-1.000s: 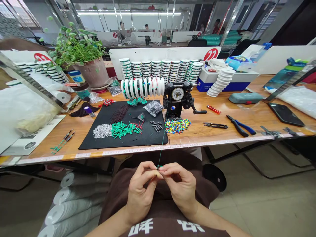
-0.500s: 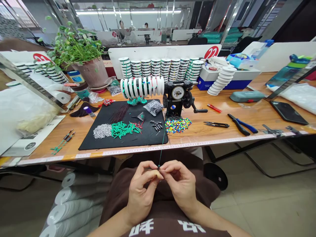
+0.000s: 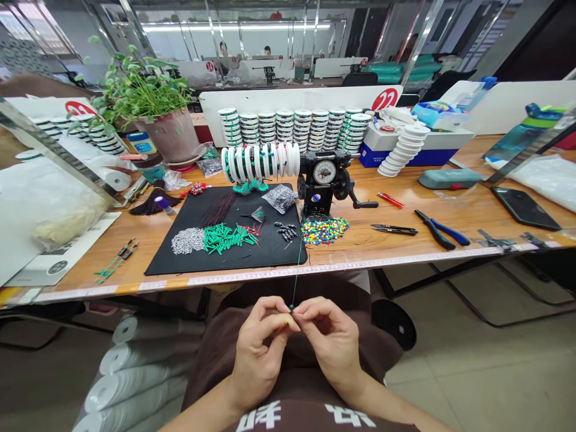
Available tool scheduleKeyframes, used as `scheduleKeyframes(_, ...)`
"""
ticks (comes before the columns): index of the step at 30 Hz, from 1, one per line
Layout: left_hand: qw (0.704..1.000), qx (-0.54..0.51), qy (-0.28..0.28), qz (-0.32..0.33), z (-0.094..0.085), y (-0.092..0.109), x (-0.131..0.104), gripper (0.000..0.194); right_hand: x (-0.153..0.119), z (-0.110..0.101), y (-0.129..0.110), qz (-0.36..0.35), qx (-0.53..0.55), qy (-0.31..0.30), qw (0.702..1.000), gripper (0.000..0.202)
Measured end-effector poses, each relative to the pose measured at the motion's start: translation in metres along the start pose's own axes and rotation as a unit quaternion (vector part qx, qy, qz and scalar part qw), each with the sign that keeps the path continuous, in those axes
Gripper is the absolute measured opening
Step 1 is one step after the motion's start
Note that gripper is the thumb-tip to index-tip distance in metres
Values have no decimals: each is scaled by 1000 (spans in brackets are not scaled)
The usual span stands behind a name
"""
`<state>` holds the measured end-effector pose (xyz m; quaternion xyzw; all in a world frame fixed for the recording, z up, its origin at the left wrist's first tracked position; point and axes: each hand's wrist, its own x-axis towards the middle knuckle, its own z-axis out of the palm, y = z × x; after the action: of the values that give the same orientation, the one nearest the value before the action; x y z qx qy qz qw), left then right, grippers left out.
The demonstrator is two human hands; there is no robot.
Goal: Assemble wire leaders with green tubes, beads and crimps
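Observation:
My left hand point(image 3: 261, 348) and my right hand point(image 3: 332, 342) meet in front of the table edge, above my lap. Both are pinched around a small dark piece point(image 3: 291, 308) with a bit of green on it; the fingertips hide most of it. A thin green line point(image 3: 296, 282) runs from this piece up over the table edge onto the black mat point(image 3: 265, 255). On the mat lie green tubes point(image 3: 225, 238), silvery small parts point(image 3: 188, 240) and black pieces point(image 3: 286, 230). Colourful beads point(image 3: 324, 230) lie beside it.
A black winding machine point(image 3: 324, 180) with a crank holds a row of white spools point(image 3: 261, 161). Pliers point(image 3: 438, 230), thread snips point(image 3: 394, 229), a red lighter point(image 3: 390, 200) and a phone point(image 3: 525, 207) lie to the right. A potted plant point(image 3: 170, 135) stands at the left.
The view has shifted slightly. Both hands keep their pinch at the small piece, with hardly any change in the fingers.

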<state>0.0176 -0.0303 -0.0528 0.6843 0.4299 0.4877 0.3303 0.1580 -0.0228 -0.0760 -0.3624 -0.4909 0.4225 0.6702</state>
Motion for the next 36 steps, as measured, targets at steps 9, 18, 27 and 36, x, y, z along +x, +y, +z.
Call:
scheduleKeyframes(9,1000,-8,6,-9,2,0,-1,18,1,1,0,-14,-15,5,1000,17)
scheduleKeyframes(18,1000,-11,-2,-12,-1,-2,-3,17,-3,-2,1,-10,-29,-67,997,21)
scheduleKeyframes(27,1000,2,20,1,1,0,-2,19,1,0,0,-49,-55,-16,997,20)
scheduleKeyframes(36,1000,-16,8,-13,3,-1,-3,18,1,-1,-2,-88,-85,-15,992,24)
